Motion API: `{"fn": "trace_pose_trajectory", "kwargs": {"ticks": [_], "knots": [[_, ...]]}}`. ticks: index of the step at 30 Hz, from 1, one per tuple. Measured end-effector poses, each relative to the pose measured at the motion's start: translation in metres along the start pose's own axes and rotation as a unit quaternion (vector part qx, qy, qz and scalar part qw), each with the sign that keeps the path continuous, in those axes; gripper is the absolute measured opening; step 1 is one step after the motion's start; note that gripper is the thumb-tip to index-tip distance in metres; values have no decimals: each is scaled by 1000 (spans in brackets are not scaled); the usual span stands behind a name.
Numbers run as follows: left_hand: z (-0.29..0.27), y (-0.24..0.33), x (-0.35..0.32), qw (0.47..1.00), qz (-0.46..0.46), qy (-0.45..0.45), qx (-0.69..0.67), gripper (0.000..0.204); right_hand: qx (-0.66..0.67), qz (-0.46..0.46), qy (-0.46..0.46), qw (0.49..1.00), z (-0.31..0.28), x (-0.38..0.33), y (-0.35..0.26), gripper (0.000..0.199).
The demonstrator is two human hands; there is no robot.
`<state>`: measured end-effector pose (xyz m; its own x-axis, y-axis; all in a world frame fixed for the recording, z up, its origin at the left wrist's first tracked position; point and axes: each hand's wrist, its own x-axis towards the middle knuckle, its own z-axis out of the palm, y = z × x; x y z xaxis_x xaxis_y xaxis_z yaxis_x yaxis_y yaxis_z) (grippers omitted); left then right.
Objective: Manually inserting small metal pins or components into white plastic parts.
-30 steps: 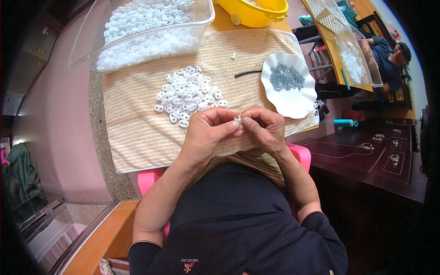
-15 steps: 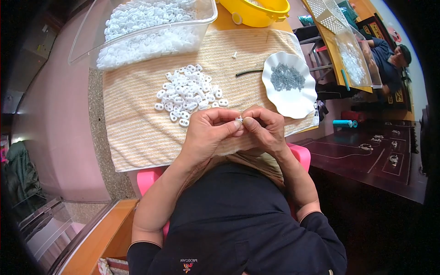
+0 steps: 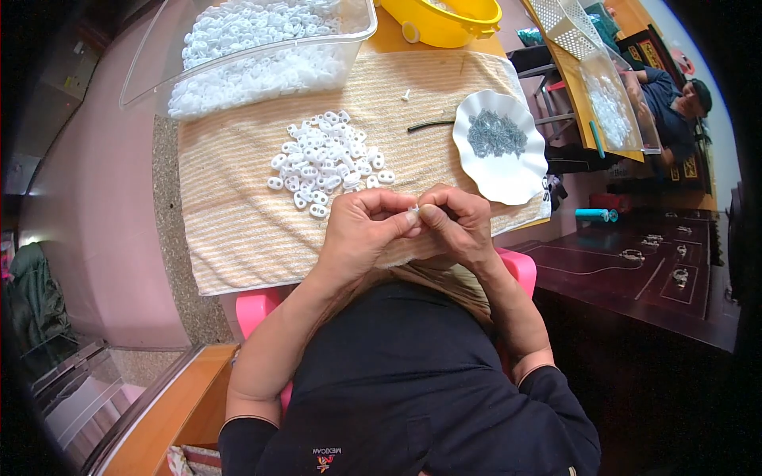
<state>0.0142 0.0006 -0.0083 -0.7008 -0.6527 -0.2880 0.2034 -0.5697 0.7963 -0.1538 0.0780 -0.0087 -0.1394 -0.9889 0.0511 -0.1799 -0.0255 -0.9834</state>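
Note:
My left hand [image 3: 361, 230] and my right hand [image 3: 462, 224] meet at the near edge of the striped towel. Between their pinched fingertips is a small white plastic piece [image 3: 414, 209], mostly hidden by the thumbs and fingers. Just beyond my left hand lies a loose pile of white oval plastic pieces [image 3: 324, 159], each with two holes. Past my right hand stands a white scalloped plate [image 3: 508, 178], holding a heap of tiny grey pieces [image 3: 497, 133] too small to make out singly.
A clear plastic bin [image 3: 349, 47] full of white pieces stands at the far left, with a yellow tub [image 3: 444, 24] beside it. On the towel [image 3: 238, 230] lie a thin black rod [image 3: 430, 126] and a small white pin [image 3: 406, 95]. Another person [image 3: 675, 103] sits at the far right.
Both hands stay pinched together in almost the same spot. The white piece between the fingertips shows slightly less than before.

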Motion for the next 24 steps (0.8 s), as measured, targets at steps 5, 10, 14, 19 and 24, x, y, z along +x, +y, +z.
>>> {"fn": "trace_pose_trajectory", "kwargs": {"ticks": [5,10,14,19,24], "knots": [[0,-5,2,1000,6,4,11,18,-8,-1,-1,1000,-1,0,2,10],[3,0,1,1000,-5,13,-18,19,36,19,9,999,-1,1,7,11],[3,2,1,999,-13,13,-33,19,62,23,13,998,-1,2,8,12],[1,3,1,998,-22,13,-50,18,98,23,-11,995,-3,2,11,12],[2,4,3,997,-34,22,-70,18,143,43,1,989,-6,0,14,13]]}}
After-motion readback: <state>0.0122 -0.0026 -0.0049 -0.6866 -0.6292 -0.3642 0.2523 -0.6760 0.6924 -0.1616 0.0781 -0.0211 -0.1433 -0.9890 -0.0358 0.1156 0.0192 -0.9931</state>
